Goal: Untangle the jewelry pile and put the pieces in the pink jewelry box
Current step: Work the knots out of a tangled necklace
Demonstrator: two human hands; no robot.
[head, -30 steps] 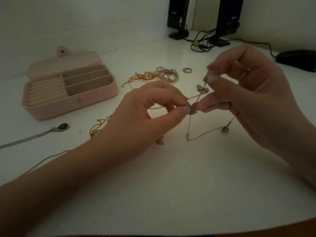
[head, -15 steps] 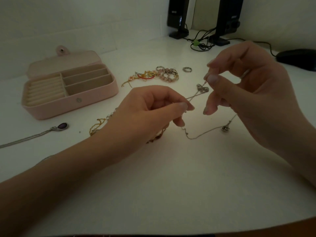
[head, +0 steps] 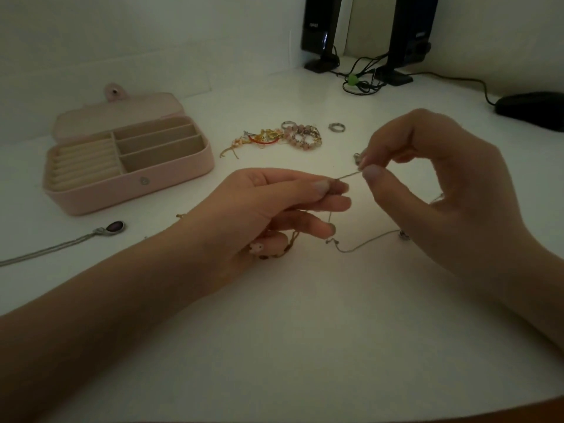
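**Both hands pinching one thin chain**

Your left hand [head: 274,206] pinches a thin silver chain [head: 348,176] between thumb and forefinger, the other fingers loosely extended. Your right hand [head: 433,178] pinches the same chain just beside it, thumb against fingertip, and the short stretch between them is taut. The rest of the chain droops onto the worktop [head: 305,331]. The jewelry pile [head: 283,137] lies further back, well apart from your hands. The pink jewelry box [head: 128,166] sits open at left, with a pendant necklace [head: 113,227] in front of it.
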